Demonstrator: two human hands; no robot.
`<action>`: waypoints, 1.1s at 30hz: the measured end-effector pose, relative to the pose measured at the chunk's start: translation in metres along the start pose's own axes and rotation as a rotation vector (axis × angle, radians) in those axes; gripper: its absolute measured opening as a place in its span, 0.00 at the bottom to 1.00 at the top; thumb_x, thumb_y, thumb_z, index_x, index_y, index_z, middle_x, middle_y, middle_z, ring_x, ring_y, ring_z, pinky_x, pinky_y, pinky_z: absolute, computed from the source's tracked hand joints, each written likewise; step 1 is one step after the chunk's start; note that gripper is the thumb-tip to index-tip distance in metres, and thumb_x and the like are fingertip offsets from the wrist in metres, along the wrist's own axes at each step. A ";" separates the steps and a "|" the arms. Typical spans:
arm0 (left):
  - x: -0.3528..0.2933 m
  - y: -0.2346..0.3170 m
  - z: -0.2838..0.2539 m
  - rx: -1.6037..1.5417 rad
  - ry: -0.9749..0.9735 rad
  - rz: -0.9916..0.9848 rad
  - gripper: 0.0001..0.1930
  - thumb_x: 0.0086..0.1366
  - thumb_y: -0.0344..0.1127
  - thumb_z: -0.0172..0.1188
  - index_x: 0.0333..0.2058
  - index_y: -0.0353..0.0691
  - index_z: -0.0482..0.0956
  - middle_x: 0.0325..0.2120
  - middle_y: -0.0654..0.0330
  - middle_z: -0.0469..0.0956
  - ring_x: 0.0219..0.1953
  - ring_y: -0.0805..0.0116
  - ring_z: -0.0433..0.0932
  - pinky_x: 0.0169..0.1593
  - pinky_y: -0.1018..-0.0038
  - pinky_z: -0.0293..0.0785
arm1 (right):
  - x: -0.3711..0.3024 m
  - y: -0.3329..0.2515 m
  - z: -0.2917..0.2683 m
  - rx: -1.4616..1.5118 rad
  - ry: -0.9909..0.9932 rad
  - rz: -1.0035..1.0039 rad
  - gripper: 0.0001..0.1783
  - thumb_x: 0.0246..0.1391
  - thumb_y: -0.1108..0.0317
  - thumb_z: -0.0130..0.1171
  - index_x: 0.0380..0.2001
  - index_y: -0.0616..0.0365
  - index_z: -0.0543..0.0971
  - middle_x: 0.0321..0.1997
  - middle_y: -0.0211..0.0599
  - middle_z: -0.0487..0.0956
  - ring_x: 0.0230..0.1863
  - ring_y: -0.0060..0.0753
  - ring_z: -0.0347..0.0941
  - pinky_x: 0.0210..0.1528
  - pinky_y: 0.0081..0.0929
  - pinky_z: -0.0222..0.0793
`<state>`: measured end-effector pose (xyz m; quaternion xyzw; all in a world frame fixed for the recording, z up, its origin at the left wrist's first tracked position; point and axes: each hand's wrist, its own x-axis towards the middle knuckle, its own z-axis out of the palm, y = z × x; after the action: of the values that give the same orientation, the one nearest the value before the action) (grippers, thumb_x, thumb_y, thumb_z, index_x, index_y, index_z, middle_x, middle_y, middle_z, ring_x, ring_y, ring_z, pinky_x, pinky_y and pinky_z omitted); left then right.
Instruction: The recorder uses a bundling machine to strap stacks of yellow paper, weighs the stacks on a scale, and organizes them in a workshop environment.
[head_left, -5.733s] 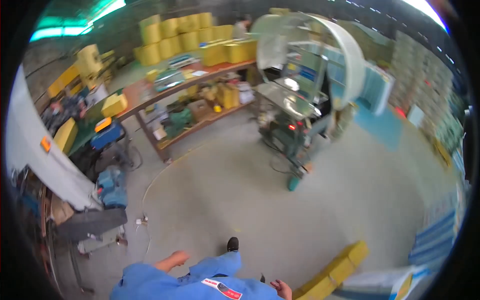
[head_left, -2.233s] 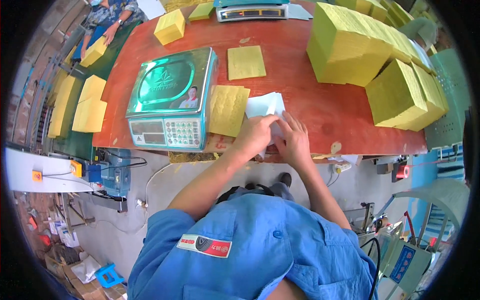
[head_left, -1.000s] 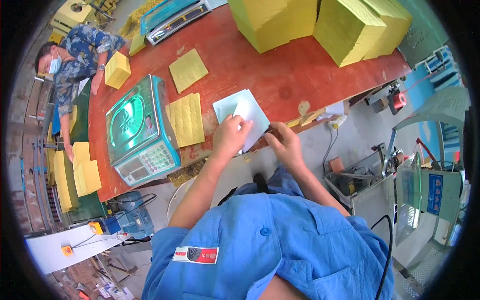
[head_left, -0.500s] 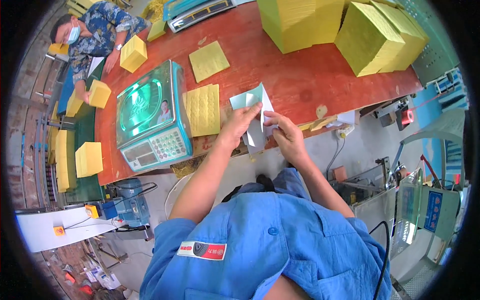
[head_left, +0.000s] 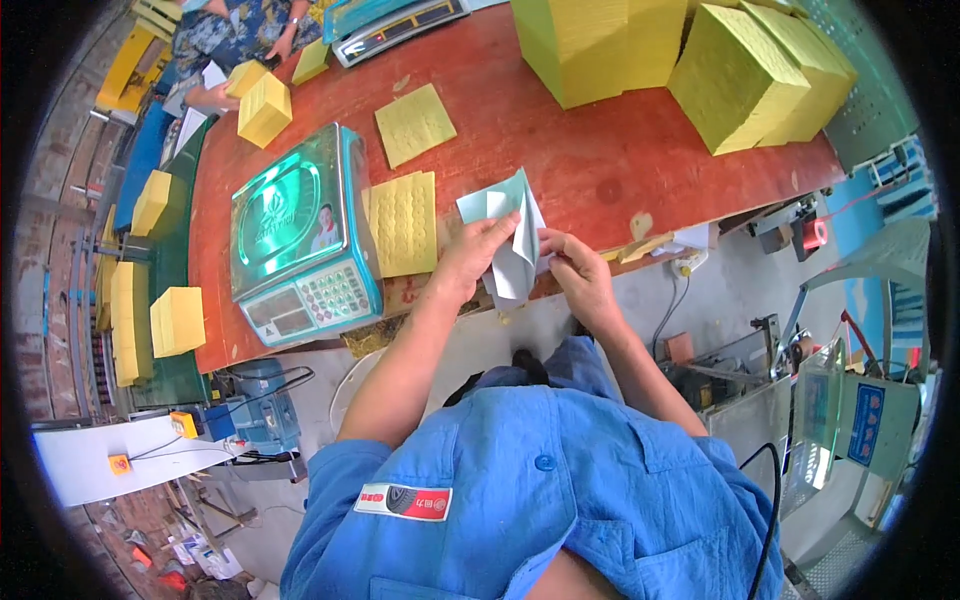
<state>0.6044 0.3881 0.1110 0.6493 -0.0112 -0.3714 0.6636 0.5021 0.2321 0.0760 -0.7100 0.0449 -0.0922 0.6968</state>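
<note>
A pale blue-grey sheet of paper point(head_left: 516, 262), partly folded, is held over the front edge of the red table. My left hand point(head_left: 474, 255) is closed on its left part, with the thumb pressed on top. At the sheet's right edge, my right hand point(head_left: 578, 278) has its fingers bent and pinched on the paper; the fingertips are partly hidden. Just left of my left hand lies a yellow paper stack with a bumpy pattern point(head_left: 405, 224). Beyond it sits another flat yellow square point(head_left: 415, 125). A teal digital scale point(head_left: 300, 235) stands farther left.
Tall yellow paper stacks point(head_left: 740, 85) stand at the back right of the red table point(head_left: 560, 150). A second scale point(head_left: 400, 30) is at the far edge. At the far left, a co-worker's hand point(head_left: 215, 97) is by yellow blocks point(head_left: 265, 110). Machinery point(head_left: 850, 400) stands at right.
The paper's folded flap has swung down and toward me between my hands. My hands have barely moved. The co-worker has leaned back, and a yellow block has moved from the near left to farther back.
</note>
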 end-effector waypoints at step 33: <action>-0.062 0.020 -0.017 0.617 0.554 0.486 0.28 0.62 0.22 0.45 0.63 0.35 0.59 0.39 0.42 0.77 0.41 0.45 0.77 0.45 0.62 0.72 | 0.047 -0.009 -0.002 -0.520 0.418 -0.156 0.13 0.52 0.68 0.64 0.23 0.61 0.71 0.20 0.55 0.73 0.23 0.56 0.72 0.25 0.42 0.66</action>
<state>0.5778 0.4319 0.1546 0.8690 -0.0953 0.0022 0.4855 0.5473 0.2210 0.0887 -0.8309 0.1542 -0.2740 0.4590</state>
